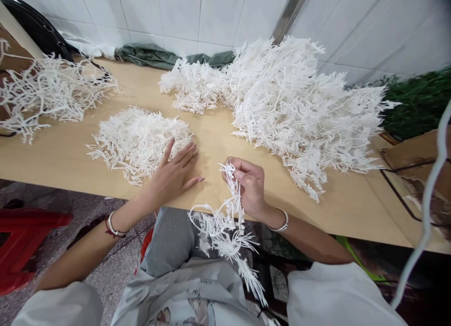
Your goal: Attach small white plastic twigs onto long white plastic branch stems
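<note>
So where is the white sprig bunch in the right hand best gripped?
At the gathered stem ends, where the right hand already pinches the white sprig bunch. The stems converge there while the feathery tips fan out and hang below the table edge, so coming from above onto the stems looks soundest.

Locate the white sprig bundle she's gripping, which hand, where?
In the head view, the white sprig bundle is pinched in the right hand at the table's near edge, hanging over the lap, right of the left hand on the small white pile.

Right hand grips white sprig.
</note>
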`<state>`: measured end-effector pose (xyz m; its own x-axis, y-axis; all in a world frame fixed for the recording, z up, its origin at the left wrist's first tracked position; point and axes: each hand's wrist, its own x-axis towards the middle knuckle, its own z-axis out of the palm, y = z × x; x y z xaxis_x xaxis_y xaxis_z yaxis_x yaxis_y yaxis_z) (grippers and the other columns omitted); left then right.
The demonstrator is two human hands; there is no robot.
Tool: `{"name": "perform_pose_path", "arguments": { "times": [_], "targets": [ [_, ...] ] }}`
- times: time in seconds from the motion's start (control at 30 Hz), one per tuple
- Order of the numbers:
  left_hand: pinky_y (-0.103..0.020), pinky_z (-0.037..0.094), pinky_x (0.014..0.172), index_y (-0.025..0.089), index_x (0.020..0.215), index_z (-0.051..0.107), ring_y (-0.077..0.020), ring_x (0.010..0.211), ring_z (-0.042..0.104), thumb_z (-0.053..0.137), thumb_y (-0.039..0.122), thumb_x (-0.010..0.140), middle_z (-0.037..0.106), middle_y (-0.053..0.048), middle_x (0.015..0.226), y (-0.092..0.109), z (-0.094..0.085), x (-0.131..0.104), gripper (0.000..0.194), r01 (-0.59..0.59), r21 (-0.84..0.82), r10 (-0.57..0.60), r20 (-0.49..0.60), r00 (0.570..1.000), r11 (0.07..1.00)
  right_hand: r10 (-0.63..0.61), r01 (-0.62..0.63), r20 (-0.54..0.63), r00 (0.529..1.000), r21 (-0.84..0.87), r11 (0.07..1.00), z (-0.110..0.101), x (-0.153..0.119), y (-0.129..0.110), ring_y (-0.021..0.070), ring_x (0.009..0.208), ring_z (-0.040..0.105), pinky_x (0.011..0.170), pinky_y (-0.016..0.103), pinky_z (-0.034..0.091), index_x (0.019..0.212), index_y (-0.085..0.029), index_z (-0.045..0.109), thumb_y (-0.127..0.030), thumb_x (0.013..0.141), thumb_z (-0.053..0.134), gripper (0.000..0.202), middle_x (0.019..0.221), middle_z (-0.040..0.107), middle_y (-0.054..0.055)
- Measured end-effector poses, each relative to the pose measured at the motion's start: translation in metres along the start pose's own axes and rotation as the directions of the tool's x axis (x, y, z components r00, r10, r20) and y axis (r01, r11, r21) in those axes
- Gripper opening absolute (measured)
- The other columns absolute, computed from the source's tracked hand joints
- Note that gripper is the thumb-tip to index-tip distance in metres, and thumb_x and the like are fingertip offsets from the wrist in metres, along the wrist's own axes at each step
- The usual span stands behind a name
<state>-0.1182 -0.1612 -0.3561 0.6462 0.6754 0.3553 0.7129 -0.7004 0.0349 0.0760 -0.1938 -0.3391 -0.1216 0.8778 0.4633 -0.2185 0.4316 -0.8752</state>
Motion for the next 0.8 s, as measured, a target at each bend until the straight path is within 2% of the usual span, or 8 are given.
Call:
{"name": "perform_pose_path", "arguments": {
  "times": [0.1, 0.2, 0.3, 0.37, 0.43, 0.6, 0.73, 0.8],
  "targets": [
    [-0.056, 0.002, 0.118, 0.018, 0.140, 0.040, -0.0284, 0.143, 0.024, 0.046, 0.047, 0.092, 0.035, -0.013, 0.151, 0.005, -0.008, 0.002, 0.057, 0.014, -0.067, -0.016, -0.037, 0.999, 0.998, 0.004, -0.004, -0.016, 1.000, -0.008, 1.000, 0.000, 0.000, 0.001, 0.0089, 0.050, 0.032, 0.051, 0.026, 0.024, 0.055, -0.018, 0.039, -0.017, 0.082, 0.043, 0.027, 0.054, 0.035, -0.004],
    [-0.053, 0.016, 0.116, 0.023, 0.131, 0.050, -0.0265, 0.138, 0.035, 0.043, 0.040, 0.094, 0.044, -0.008, 0.145, 0.014, -0.026, 0.006, 0.041, 0.142, -0.273, -0.190, -0.159, 0.969, 0.952, 0.010, -0.010, 0.004, 1.000, -0.007, 1.000, 0.000, 0.001, 0.002, 0.0086, 0.050, 0.033, 0.051, 0.026, 0.024, 0.055, -0.018, 0.039, -0.017, 0.083, 0.044, 0.028, 0.055, 0.035, -0.004],
    [-0.039, 0.043, 0.098, 0.021, 0.117, 0.058, -0.0209, 0.112, 0.058, 0.037, 0.037, 0.097, 0.065, -0.007, 0.115, 0.026, -0.039, 0.011, 0.033, 0.206, -0.622, -0.414, -0.208, 0.886, 0.755, -0.004, 0.006, 0.055, 0.998, -0.036, 0.999, 0.001, 0.002, 0.001, 0.0085, 0.052, 0.034, 0.051, 0.025, 0.025, 0.057, -0.018, 0.041, -0.018, 0.085, 0.045, 0.029, 0.056, 0.038, -0.004],
    [-0.033, 0.047, 0.086, 0.020, 0.115, 0.057, -0.0178, 0.097, 0.061, 0.035, 0.039, 0.097, 0.066, -0.007, 0.102, 0.034, -0.038, 0.012, 0.034, 0.102, -0.795, -0.382, -0.171, 0.908, 0.598, -0.013, 0.019, 0.090, 0.996, -0.064, 0.998, 0.002, 0.003, 0.001, 0.0085, 0.053, 0.034, 0.052, 0.025, 0.026, 0.059, -0.018, 0.042, -0.019, 0.086, 0.046, 0.028, 0.058, 0.039, -0.004],
    [-0.031, 0.047, 0.081, 0.019, 0.112, 0.056, -0.0158, 0.090, 0.059, 0.040, 0.039, 0.096, 0.062, -0.006, 0.099, 0.042, -0.028, 0.012, 0.030, -0.002, -0.863, -0.306, -0.181, 0.935, 0.505, -0.008, 0.019, 0.138, 0.990, -0.082, 0.996, 0.002, 0.003, 0.001, 0.0084, 0.054, 0.034, 0.052, 0.024, 0.028, 0.060, -0.018, 0.043, -0.020, 0.087, 0.047, 0.027, 0.058, 0.038, -0.004],
    [-0.027, 0.041, 0.071, 0.021, 0.094, 0.052, -0.0126, 0.078, 0.049, 0.048, 0.031, 0.093, 0.053, -0.002, 0.083, 0.050, -0.001, 0.000, 0.011, -0.094, -0.892, -0.349, -0.268, 0.898, 0.443, 0.053, -0.015, 0.312, 0.949, -0.121, 0.992, 0.004, 0.002, 0.000, 0.0084, 0.056, 0.038, 0.054, 0.023, 0.033, 0.065, -0.017, 0.047, -0.026, 0.089, 0.048, 0.025, 0.061, 0.042, -0.004],
    [-0.027, 0.034, 0.060, 0.020, 0.075, 0.049, -0.0120, 0.064, 0.042, 0.045, 0.035, 0.094, 0.045, 0.001, 0.069, 0.051, 0.005, -0.012, 0.025, -0.085, -0.934, -0.360, -0.216, 0.907, 0.347, 0.157, -0.110, 0.437, 0.886, -0.130, 0.985, 0.005, 0.003, 0.000, 0.0080, 0.057, 0.040, 0.056, 0.023, 0.034, 0.067, -0.016, 0.049, -0.028, 0.089, 0.050, 0.025, 0.062, 0.042, -0.004],
    [-0.027, 0.029, 0.054, 0.019, 0.063, 0.043, -0.0113, 0.056, 0.035, 0.049, 0.037, 0.092, 0.037, 0.002, 0.059, 0.054, 0.006, -0.016, 0.034, -0.039, -0.960, -0.452, -0.166, 0.876, 0.277, 0.220, -0.199, 0.485, 0.846, -0.097, 0.975, 0.005, 0.004, -0.001, 0.0076, 0.057, 0.040, 0.054, 0.022, 0.034, 0.068, -0.016, 0.050, -0.029, 0.090, 0.051, 0.025, 0.062, 0.042, -0.004]
  ]
}}
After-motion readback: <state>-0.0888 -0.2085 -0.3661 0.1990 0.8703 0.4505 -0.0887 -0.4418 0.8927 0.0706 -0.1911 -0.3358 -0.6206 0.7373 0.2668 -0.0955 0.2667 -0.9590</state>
